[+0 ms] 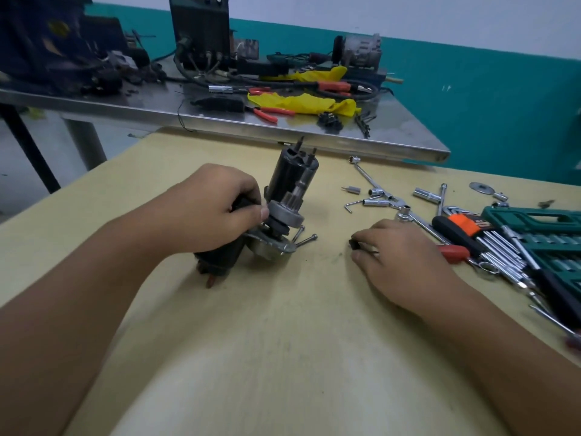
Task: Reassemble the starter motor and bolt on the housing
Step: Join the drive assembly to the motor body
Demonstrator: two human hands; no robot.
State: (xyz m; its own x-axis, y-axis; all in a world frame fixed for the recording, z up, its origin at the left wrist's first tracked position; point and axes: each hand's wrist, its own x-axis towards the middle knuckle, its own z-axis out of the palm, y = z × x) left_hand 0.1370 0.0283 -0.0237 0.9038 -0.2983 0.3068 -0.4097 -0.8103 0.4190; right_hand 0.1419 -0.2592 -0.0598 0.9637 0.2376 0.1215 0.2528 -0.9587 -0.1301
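On the tan table my left hand (213, 209) grips the starter motor assembly (283, 215). The assembly's pinion gear points up, and its silver end plate (270, 247) sits below. A black cylindrical motor body (292, 174) leans behind it, with studs sticking out of its top. Two long bolts (306, 236) lie against the plate's right side. To the right, my right hand (396, 256) pinches a small black part (355, 243) between thumb and fingers, low on the table.
Sockets, a ratchet, extension bars and a hex key (352, 204) are scattered at right. A red-handled screwdriver (452, 251), a hex key set (490, 243) and a green socket case (540, 228) lie further right. A steel bench (220, 118) with pliers, yellow rags and cables stands behind.
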